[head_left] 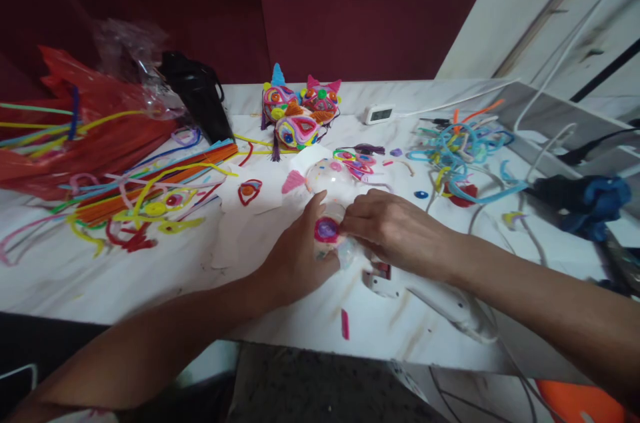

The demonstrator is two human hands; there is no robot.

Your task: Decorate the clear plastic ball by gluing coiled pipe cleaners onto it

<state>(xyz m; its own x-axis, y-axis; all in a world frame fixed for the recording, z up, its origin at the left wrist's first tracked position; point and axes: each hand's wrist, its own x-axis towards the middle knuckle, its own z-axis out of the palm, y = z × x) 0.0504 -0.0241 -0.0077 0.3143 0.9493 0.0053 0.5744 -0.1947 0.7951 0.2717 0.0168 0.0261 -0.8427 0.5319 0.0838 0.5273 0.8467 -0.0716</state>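
My left hand (300, 243) curls around a clear plastic piece (346, 254), with the thumb and fingers at its sides. On that piece sits a round coil of pink and purple pipe cleaner (327, 230). The fingers of my right hand (383, 223) are pinched together at the coil's right edge; what is between the fingertips is hidden. Just beyond my hands lies a clear ball (330, 178) with coloured dots, a pink fuzzy triangle (294, 181) at its left side. A white glue gun (445, 310) lies under my right forearm.
Three decorated pipe-cleaner heads (300, 130) stand at the back near a small white display (379, 114). A black bottle (197, 96) and bundled pipe cleaners (150, 190) are on the left. Tangled blue pipe cleaners (465, 150) and cables lie right. A pink strip (345, 324) rests near the front edge.
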